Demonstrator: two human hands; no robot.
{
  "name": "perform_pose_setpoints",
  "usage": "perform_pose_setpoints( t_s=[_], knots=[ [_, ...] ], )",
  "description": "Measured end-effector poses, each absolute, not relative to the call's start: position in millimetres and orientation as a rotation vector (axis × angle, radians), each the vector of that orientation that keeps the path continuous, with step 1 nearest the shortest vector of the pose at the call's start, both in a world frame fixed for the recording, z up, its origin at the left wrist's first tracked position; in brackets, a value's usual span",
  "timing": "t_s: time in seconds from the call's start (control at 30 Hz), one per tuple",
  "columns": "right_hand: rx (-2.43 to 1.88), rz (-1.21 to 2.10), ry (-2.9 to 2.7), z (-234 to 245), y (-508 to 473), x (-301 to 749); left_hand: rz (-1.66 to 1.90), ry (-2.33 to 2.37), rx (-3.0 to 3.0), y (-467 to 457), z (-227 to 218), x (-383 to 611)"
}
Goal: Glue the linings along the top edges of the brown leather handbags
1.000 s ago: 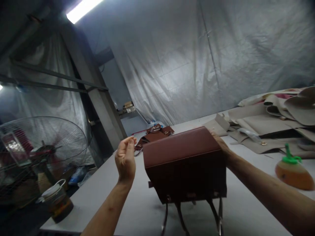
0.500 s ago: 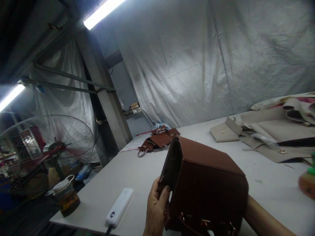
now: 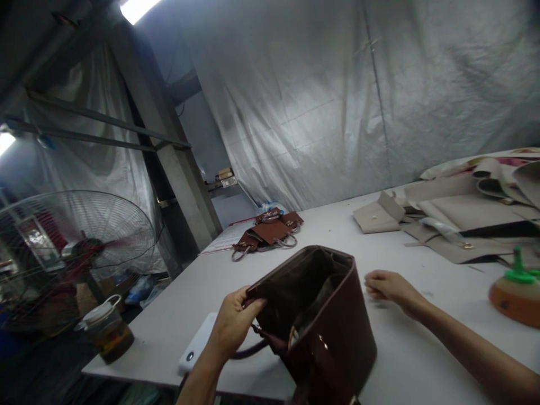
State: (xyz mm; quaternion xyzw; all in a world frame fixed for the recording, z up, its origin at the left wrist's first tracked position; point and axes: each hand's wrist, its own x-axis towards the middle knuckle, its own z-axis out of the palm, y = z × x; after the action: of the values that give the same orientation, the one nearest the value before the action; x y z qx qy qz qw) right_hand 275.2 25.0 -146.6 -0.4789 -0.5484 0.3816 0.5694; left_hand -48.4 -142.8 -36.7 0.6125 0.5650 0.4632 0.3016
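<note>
A brown handbag point(image 3: 343, 332) is tilted over the near part of the white table, its open mouth and dark lining showing. My left hand point(image 3: 234, 323) grips the bag's rim on the left, thumb inside the opening. A handle loop hangs below that hand. To the right of the bag, my right hand point(image 3: 388, 287) is just above the table, apart from the bag. Its fingers are curled together, and whatever they hold, if anything, is too blurred to make out.
Flat brown bags point(image 3: 268, 232) lie at the table's far left. Beige bag pieces point(image 3: 455, 211) pile up at the right, behind a green-capped bottle of orange liquid point(image 3: 517, 295). A white power bank point(image 3: 198, 343) and a lidded jug point(image 3: 110, 332) sit near the left edge, by a large fan point(image 3: 84, 247).
The handbag has turned so its mouth faces up toward me, and has dropped lower. My right hand has let go of its far side and moved out to the right.
</note>
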Motion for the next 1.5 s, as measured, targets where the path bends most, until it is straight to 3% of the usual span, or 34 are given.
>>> perform_pose_setpoints(
  t_s=[0.2,0.33,0.47,0.8,1.5],
  knots=[
    [-1.030,0.808,-1.199,-76.2,12.1,271.9,1.260,1.550,1.620,-124.8,-68.3,-46.7],
    [-0.710,0.515,-1.853,-11.4,-35.2,236.8,1.254,1.536,1.559,-124.4,-65.8,-35.4],
    [-0.592,0.161,-2.379,17.6,-53.6,204.5,1.260,1.486,1.560,-123.9,-62.4,-27.2],
    [-0.680,-0.015,-2.770,25.2,-37.1,175.9,1.376,1.443,1.548,-116.9,-50.1,-19.0],
    [-0.851,-0.307,-2.630,8.7,-41.3,162.8,1.377,1.442,1.580,-105.7,-44.3,-7.9]
  ],
)
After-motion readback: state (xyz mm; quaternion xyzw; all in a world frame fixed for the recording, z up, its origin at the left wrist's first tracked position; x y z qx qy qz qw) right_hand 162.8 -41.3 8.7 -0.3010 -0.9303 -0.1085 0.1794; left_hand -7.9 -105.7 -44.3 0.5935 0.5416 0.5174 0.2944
